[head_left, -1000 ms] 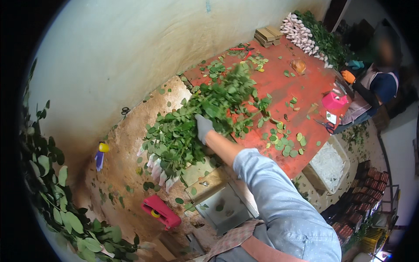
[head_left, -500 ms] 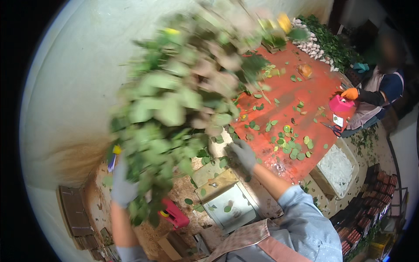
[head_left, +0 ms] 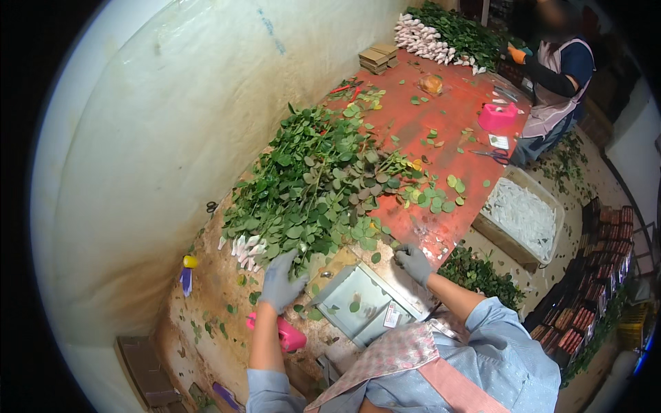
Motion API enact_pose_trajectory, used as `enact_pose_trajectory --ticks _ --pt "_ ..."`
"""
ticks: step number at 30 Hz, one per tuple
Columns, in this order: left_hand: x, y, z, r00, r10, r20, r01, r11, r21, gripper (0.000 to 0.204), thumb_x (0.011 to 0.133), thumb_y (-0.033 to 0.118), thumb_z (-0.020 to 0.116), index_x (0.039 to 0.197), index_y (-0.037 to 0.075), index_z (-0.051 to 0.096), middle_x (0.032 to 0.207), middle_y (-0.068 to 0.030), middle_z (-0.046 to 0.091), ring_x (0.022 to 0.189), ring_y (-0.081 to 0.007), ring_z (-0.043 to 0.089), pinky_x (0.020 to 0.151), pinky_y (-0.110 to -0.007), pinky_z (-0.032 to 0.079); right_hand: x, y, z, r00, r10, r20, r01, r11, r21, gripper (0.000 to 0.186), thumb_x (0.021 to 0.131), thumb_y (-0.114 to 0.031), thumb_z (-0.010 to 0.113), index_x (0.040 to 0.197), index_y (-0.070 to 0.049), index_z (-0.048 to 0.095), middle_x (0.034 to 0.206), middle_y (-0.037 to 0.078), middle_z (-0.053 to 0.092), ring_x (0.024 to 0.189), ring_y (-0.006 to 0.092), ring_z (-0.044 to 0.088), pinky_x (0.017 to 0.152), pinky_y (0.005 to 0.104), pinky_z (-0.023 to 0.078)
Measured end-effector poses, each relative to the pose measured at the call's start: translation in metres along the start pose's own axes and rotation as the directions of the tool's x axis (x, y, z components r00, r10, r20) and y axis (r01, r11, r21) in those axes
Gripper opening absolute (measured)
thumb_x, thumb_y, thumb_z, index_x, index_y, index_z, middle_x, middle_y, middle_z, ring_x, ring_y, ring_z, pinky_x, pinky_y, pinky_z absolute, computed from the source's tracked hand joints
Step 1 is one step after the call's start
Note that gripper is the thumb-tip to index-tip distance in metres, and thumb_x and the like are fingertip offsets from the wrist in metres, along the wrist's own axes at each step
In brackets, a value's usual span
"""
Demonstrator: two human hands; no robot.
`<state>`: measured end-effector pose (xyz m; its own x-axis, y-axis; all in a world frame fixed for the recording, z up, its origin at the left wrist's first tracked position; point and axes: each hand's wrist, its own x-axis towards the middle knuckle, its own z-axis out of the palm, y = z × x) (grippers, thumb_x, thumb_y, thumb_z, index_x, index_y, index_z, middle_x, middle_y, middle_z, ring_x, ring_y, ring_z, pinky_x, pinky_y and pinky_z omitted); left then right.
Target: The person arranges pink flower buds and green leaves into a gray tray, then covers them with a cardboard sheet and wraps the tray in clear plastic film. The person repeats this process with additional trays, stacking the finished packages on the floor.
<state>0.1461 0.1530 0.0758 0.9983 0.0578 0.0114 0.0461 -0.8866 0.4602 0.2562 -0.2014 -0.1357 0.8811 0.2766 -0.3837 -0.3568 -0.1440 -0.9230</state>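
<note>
A large heap of leafy green cut stems [head_left: 303, 179] lies across the table ahead of me, against the wall side. Pale wrapped ends [head_left: 248, 252] stick out at its near left. My left hand [head_left: 281, 283], in a grey glove, is at the near edge of the heap, thumb apart from the fingers, with nothing in it. To the right, my right hand [head_left: 414, 264], also gloved in grey, hovers by the table's near edge with fingers loosely bent and apart, and no object shows in it. Between my hands sits a pale metal box-like tray [head_left: 358, 303] with a few leaves on it.
A pink tape dispenser [head_left: 290, 335] stands beside my left forearm. On the red tabletop [head_left: 406, 124] are loose leaves, scissors [head_left: 492, 155] and another pink dispenser [head_left: 497, 117]. A bin of clear strips [head_left: 520, 213] stands right. A co-worker [head_left: 558, 82] stands far right.
The leafy bunch, held up and blurred before, now lies on the table, and my left hand has come away from it. My view has shifted. The co-worker's orange-gloved hand has left the pink dispenser.
</note>
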Motion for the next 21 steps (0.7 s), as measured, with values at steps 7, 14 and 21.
enact_pose_trajectory --ticks 7,14,21 --pt "-0.175 0.015 0.027 0.9 -0.392 -0.191 0.278 0.854 -0.439 0.056 0.087 0.016 0.078 0.136 -0.004 0.06 0.118 -0.018 0.07 0.105 -0.0247 0.069 0.092 -0.036 0.057 -0.042 0.016 0.009 0.983 -0.083 0.164 0.15 0.882 -0.447 0.036 0.095 -0.03 0.063 0.119 -0.003 0.067 0.114 0.023 0.072 0.111 0.038 0.069 0.096 0.0416 0.054" --pt "-0.245 0.072 0.099 0.771 -0.612 -0.177 0.293 0.587 -0.755 0.038 0.091 0.009 0.075 0.126 -0.004 0.067 0.105 -0.0115 0.073 0.094 -0.017 0.069 0.085 -0.031 0.056 -0.065 0.029 0.003 0.974 -0.169 0.148 0.223 0.813 -0.538 0.031 0.093 -0.028 0.066 0.115 -0.005 0.068 0.11 0.017 0.074 0.103 0.0333 0.071 0.091 0.0404 0.055" --pt "-0.225 0.124 0.106 0.955 -0.129 -0.267 -0.005 0.894 -0.449 0.013 0.091 0.013 0.067 0.087 0.003 0.074 0.077 -0.0121 0.069 0.068 -0.0273 0.065 0.063 -0.038 0.049 -0.062 0.026 0.01 0.98 -0.168 0.103 0.196 0.769 -0.608 0.037 0.091 -0.033 0.061 0.118 -0.009 0.069 0.114 0.019 0.073 0.109 0.0368 0.069 0.095 0.0451 0.053"
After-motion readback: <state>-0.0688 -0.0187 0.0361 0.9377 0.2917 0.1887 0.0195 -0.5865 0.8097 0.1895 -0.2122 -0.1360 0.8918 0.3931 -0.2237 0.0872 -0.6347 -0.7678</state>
